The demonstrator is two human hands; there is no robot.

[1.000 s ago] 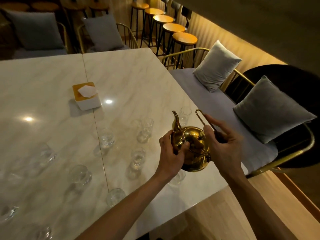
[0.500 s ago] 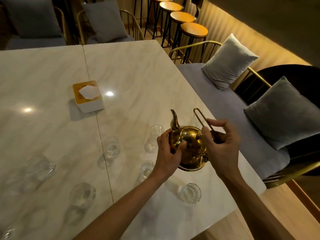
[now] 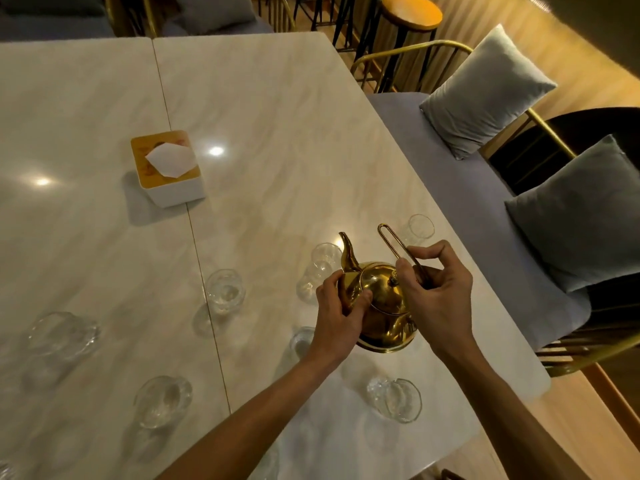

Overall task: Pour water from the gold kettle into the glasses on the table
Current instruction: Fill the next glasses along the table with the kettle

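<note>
A tissue box (image 3: 169,167) sits far left on the table (image 3: 277,133), with glasses (image 3: 225,292) scattered nearer me. My left hand (image 3: 341,317) curls its fingers around the gold kettle (image 3: 381,306), held above the table near its right edge. My right hand (image 3: 437,292) pinches its wire handle (image 3: 393,242).

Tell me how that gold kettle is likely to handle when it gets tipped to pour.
The gold kettle looks like polished metal, so probably slick under the left hand on its body. Its thin wire handle, held by the right hand, may let it swing. If it holds water, likely heavy for its size.
</note>
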